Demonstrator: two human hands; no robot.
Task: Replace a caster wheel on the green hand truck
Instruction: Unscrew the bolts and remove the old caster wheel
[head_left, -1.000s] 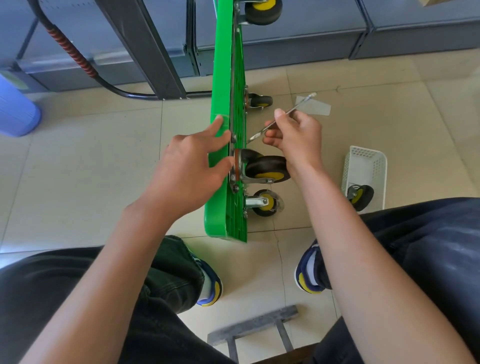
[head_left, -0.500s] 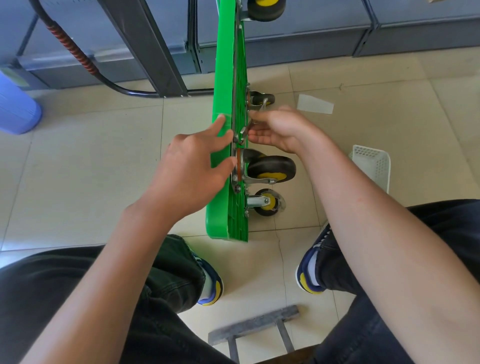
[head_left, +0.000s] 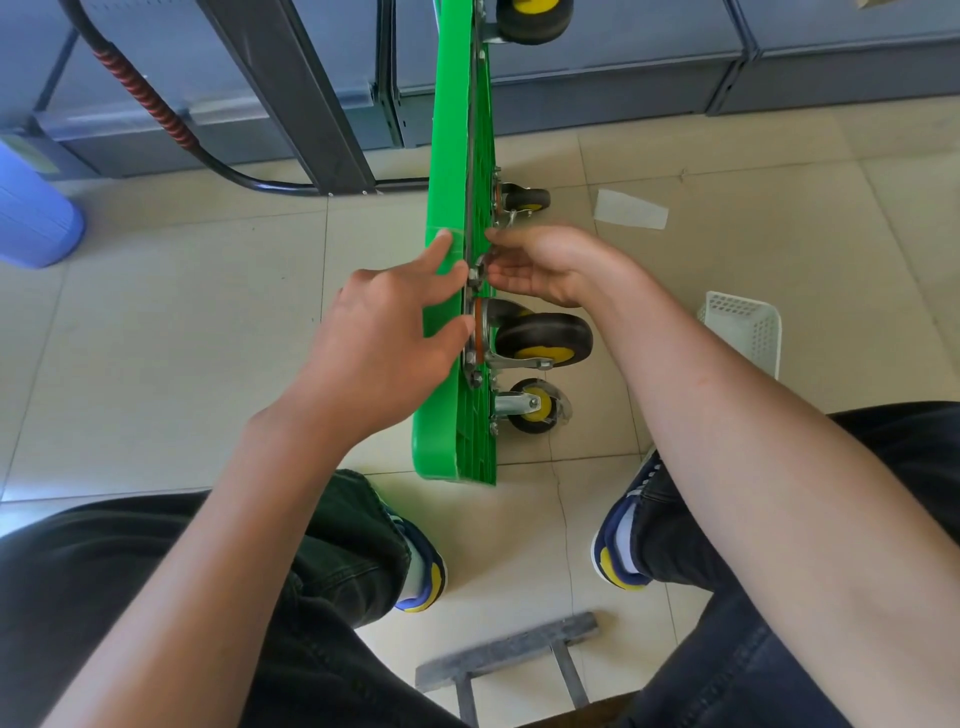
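- A grey metal T-bar (head_left: 506, 653) lies on the tiled floor nearest me, between my 2 shoes.
- The green hand truck (head_left: 457, 291) stands on its edge straight ahead of me, its wheeled underside facing right.
- My left hand (head_left: 384, 332) is spread wide, its straight fingers pressing on the truck's left face and edge.
- The large black caster wheel (head_left: 543, 338) with a yellow hub sticks out to the right, its mounting plate against the deck; a smaller wheel (head_left: 535, 405) sits just nearer.
- My right hand (head_left: 545, 265) is at the deck just beyond that caster, fingers curled at the metal fitting; I cannot tell what they hold.
- A white basket (head_left: 748, 325) sits on the floor at right.
- Farther off, another small caster (head_left: 524, 200) and a clear plastic scrap (head_left: 629, 209).
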